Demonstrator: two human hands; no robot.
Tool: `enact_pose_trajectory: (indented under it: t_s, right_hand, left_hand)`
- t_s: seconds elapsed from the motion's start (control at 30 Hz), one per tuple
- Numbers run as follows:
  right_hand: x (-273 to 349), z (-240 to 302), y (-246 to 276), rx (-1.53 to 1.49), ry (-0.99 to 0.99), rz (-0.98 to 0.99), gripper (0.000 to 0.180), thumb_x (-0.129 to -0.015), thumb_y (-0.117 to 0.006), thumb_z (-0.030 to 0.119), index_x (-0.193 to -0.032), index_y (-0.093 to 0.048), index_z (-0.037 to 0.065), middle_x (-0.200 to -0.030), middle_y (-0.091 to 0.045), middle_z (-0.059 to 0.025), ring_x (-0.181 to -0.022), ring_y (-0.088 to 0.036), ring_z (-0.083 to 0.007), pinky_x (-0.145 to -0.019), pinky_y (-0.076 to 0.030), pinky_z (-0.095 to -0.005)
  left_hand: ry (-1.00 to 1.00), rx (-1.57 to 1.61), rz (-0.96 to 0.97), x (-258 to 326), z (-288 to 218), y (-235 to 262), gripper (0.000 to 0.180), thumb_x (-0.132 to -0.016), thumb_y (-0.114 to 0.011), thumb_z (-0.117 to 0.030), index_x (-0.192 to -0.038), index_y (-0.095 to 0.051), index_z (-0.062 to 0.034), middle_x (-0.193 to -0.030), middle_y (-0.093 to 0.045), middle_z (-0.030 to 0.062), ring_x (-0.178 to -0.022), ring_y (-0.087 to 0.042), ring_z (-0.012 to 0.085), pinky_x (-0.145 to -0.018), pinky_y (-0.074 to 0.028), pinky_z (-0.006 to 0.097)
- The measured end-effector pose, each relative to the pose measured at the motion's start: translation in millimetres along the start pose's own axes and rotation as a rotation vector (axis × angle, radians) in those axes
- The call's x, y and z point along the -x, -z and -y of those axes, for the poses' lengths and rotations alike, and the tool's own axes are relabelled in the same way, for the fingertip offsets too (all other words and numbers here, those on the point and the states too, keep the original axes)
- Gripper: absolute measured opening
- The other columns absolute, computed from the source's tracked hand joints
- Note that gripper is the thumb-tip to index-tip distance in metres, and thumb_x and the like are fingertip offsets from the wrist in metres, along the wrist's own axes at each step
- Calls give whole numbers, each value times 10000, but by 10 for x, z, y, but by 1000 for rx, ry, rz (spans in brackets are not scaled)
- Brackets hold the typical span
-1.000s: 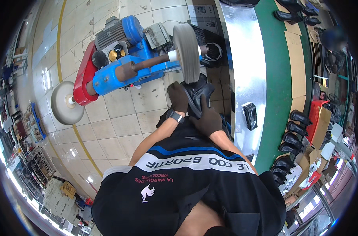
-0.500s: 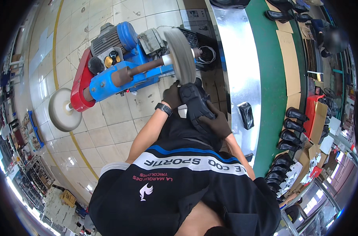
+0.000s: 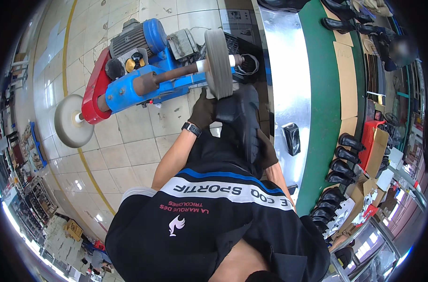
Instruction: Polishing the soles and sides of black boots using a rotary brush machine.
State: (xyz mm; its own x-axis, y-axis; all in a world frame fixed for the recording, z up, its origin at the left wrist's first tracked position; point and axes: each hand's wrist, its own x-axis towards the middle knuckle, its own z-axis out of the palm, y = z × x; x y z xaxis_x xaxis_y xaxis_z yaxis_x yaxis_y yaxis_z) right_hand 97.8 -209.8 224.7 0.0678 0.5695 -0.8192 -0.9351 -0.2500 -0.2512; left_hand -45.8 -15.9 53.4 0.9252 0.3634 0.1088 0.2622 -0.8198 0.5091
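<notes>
A black shoe, sole edge toward the right, is held up against the lower rim of a grey buffing wheel. My left hand, in a dark glove, grips the shoe's left end close beneath the wheel; its thumb points up and the other fingers are partly hidden. Lower on the right, my gloved right hand is closed round the other end of the shoe, which covers most of its fingers. The wheel looks smeared by spinning and sits on the shaft of a blue machine.
A second pale wheel is at the machine's left end, beside a red belt guard. To my right runs a metal-topped bench with a black wrapped item. Beyond, several black shoes line a green surface.
The shoe has been turned from its sole facing up to its side against the wheel. My right hand has shifted slightly down; my left stays beside the wheel.
</notes>
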Motion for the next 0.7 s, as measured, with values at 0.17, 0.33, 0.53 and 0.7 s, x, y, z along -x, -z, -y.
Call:
enact_pose_trajectory:
  t_s: [0.17, 0.33, 0.53, 0.7]
  right_hand:
    - [-282, -9, 267, 279, 420, -118, 435, -866, -493, 252, -1223, -456, 6, -1116, -550, -120, -997, -535, -189, -889, -391, -278]
    - [-130, 172, -395, 753, 535, -112, 465, -862, -500, 246, -1232, -435, -28, -1141, -538, -141, -1051, -495, -175, -926, -350, -281]
    - [-155, 59, -373, 774, 543, -106, 533, -777, -550, 188, -1241, -423, -40, -1167, -514, -149, -1048, -485, -184, -906, -356, -274]
    - [15, 195, -344, 706, 658, -121, 559, -765, -539, 181, -1263, -397, -32, -1210, -484, -155, -1105, -459, -203, -941, -336, -287]
  left_hand:
    - [377, 1639, 84, -264, -153, 89, 694, -842, -294, -586, -1198, -414, -3, -1151, -515, 156, -1099, -477, 234, -1010, -298, 362]
    - [853, 2370, -28, -21, -333, 719, 798, -830, -236, -655, -1181, -425, 37, -1086, -564, 157, -1028, -532, 201, -942, -378, 303]
    - [720, 1931, -118, 110, -24, 140, 600, -924, -415, -275, -1352, -106, 11, -1037, -555, 150, -953, -556, 211, -870, -420, 285]
    - [413, 837, -111, -198, -534, 554, 712, -871, -223, -600, -1254, -379, -20, -1215, -485, 135, -1093, -493, 203, -936, -382, 308]
